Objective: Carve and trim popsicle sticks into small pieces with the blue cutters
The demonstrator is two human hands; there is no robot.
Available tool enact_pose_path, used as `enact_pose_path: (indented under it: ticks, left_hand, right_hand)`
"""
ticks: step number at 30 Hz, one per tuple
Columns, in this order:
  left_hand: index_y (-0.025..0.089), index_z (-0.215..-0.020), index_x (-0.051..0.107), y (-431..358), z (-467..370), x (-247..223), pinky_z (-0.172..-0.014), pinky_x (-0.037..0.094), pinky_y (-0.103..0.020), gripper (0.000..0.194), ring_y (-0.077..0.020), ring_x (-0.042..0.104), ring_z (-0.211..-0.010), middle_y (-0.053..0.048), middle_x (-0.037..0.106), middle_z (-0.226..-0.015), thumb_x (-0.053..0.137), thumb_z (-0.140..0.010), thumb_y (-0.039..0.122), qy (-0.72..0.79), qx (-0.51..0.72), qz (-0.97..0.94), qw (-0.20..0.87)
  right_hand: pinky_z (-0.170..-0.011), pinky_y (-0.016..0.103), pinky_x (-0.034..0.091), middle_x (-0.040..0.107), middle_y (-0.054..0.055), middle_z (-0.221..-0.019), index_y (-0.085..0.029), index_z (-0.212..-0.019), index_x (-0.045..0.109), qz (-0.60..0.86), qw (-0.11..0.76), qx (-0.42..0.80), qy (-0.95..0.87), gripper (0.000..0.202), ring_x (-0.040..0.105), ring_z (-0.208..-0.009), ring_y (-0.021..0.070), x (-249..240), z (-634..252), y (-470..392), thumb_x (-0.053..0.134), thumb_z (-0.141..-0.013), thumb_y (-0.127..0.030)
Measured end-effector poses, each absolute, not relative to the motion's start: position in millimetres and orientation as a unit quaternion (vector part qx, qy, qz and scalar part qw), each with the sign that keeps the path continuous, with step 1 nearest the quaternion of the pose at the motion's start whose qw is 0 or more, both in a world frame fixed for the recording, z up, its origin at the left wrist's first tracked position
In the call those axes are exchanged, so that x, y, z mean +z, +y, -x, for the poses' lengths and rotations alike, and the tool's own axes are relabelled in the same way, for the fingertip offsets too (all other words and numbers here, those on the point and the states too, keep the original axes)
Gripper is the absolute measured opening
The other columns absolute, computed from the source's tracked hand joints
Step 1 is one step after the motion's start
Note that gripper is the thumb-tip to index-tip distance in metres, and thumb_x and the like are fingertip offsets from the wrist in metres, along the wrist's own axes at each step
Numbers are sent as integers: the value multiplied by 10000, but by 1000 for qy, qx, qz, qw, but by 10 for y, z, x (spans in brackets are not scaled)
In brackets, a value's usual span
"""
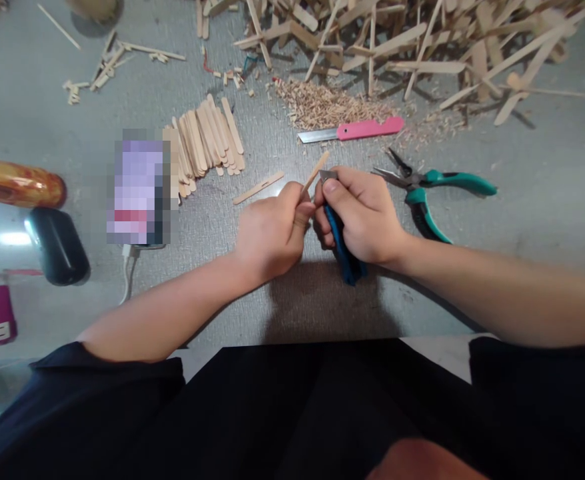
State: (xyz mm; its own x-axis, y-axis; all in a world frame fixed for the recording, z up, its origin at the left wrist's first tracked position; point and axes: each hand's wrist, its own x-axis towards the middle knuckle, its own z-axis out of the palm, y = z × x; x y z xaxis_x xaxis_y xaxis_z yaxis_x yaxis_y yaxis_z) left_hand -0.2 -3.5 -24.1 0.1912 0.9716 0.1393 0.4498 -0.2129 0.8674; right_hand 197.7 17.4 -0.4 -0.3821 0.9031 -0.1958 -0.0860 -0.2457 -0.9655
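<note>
My left hand (275, 230) is closed, pinching a wooden craft stick (315, 175) that slants up and to the right. Beside it, my right hand (365, 217) is wrapped around a blue utility knife (341, 243). The knife's metal end (328, 175) shows by my thumb, close to the stick; its cutting edge is too small to make out. Just left of my hands lies a notched craft stick (258, 188). A pink-handled knife (370, 129) rests above my hands, below a heap of wood shavings (327, 103).
Teal-handled pliers (415, 180) lie open at right. A row of craft sticks (202, 143) sits at left beside a phone (137, 190) with a cable. A structure of joined sticks (387, 47) spans the back. A dark mouse-shaped object (57, 247) and orange can (17, 183) lie far left.
</note>
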Motion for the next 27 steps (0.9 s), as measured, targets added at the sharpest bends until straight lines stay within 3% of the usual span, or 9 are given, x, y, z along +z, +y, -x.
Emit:
enact_pose_path:
  ticks: [6, 14, 21, 27]
  left_hand:
    - [277, -829, 568, 20, -17, -248, -741, 377, -429, 580, -230, 486, -688, -27, 562, -729, 498, -1234, 688, 505, 402, -702, 300]
    - [248, -775, 620, 49, -66, -258, -869, 546, -461, 593, -254, 687, -983, -106, 719, -1059, 563, -1243, 609, 458, 504, -655, 326]
    - [274, -774, 618, 58, -55, -288, -887, 571, -454, 650, -244, 656, -997, -107, 741, -1064, 515, -1221, 735, 467, 474, -673, 324]
    - [270, -820, 617, 39, -68, -253, -960, 582, -485, 628, -270, 671, -1081, -123, 718, -1106, 509, -1218, 744, 466, 458, -672, 347]
  right_hand:
    - [-407, 266, 469, 609, -77, -603, -277, -923, 621, 410, 382, 676, -478, 530, 548, -443, 128, 0, -1966, 175, 775, -1130, -740]
    - [-420, 260, 450, 624, -58, -607, -273, -923, 639, 395, 342, 704, -481, 541, 566, -449, 130, 35, -2000, 178, 761, -1131, -757]
    - [-437, 276, 479, 612, -58, -572, -273, -907, 643, 341, 311, 725, -512, 552, 562, -460, 146, 26, -2031, 220, 769, -1117, -767]
    - [-443, 276, 480, 627, -62, -577, -268, -887, 635, 338, 312, 728, -509, 549, 574, -453, 143, -6, -2031, 251, 760, -1133, -743]
